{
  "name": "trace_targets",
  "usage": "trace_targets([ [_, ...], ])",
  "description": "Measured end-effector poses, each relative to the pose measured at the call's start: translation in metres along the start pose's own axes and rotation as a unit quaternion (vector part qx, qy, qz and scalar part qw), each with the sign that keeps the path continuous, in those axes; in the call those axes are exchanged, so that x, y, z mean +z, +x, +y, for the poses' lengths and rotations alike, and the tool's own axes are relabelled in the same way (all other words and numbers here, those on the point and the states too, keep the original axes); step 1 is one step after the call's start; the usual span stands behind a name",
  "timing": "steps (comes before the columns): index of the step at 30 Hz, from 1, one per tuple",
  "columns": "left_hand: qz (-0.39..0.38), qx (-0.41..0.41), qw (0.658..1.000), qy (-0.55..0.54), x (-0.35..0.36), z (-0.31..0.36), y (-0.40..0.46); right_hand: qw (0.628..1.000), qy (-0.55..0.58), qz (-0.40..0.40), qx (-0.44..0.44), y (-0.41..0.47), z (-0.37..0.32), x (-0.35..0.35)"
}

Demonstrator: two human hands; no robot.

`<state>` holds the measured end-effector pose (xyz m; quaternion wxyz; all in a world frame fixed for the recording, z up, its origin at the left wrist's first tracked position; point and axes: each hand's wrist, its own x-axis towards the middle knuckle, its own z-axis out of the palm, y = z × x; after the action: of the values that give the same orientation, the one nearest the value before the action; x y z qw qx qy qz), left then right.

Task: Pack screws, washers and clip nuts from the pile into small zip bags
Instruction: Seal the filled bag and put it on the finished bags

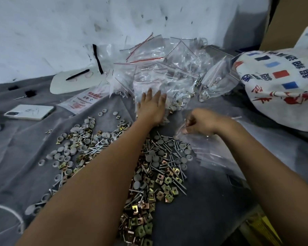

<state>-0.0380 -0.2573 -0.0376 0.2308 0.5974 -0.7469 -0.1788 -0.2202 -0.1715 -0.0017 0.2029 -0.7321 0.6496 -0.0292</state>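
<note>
Your left hand (152,105) lay flat, fingers (149,94) straight, on the heap of filled bags (164,73) at twelve o'clock. Your right hand (201,121) pinched an empty zip bag (203,142) at three o'clock, its fingers curled. The pile of screws, washers and clip nuts (149,167) lay between your forearms, on the grey surface (212,201).

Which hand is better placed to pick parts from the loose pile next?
Left, probably. The left hand lies open on the packed bags, holding nothing, while the right hand pinches an empty zip bag.
</note>
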Motion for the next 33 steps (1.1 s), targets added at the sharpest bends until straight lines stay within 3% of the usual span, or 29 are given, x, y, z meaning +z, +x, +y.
trace_targets([
  [3,0.228,-0.003,0.972,-0.057,-0.005,0.002,-0.015,1.0,-0.009,0.016,-0.016,0.004,0.006,0.001],
  [4,0.245,-0.01,0.969,-0.025,-0.006,0.003,-0.018,0.999,-0.011,0.028,-0.019,0.006,0.008,0.001],
  [8,0.016,0.012,0.993,0.119,0.009,0.007,-0.025,0.992,0.044,0.118,-0.025,0.012,0.003,-0.001],
  [10,-0.04,0.003,0.99,0.139,0.014,0.003,-0.023,0.979,0.074,0.185,-0.027,0.015,-0.003,-0.004],
  [14,-0.076,-0.02,0.984,0.159,0.014,0.003,-0.013,0.947,0.153,0.281,-0.018,0.019,-0.013,-0.009],
  [21,-0.09,-0.034,0.985,0.147,0.013,-0.001,-0.007,0.851,0.393,0.349,0.008,0.017,-0.027,-0.005],
  [24,-0.074,-0.034,0.996,0.025,-0.007,0.004,-0.008,0.778,0.534,0.331,0.005,0.011,-0.034,-0.006],
  [26,0.072,-0.051,0.988,-0.125,-0.03,0.005,-0.018,0.723,0.629,0.285,-0.018,0.003,-0.041,-0.01],
  [28,0.178,-0.094,0.935,-0.291,-0.055,0.002,-0.036,0.704,0.664,0.249,-0.039,0.0,-0.049,-0.014],
  [29,0.164,-0.109,0.914,-0.355,-0.068,-0.002,-0.047,0.699,0.674,0.231,-0.054,-0.002,-0.056,-0.014],
  [31,0.054,-0.078,0.883,-0.46,-0.088,-0.009,-0.074,0.675,0.707,0.188,-0.098,-0.006,-0.079,-0.012],
  [33,-0.021,-0.028,0.872,-0.489,-0.099,-0.015,-0.103,0.636,0.745,0.142,-0.142,-0.011,-0.109,-0.007],
])
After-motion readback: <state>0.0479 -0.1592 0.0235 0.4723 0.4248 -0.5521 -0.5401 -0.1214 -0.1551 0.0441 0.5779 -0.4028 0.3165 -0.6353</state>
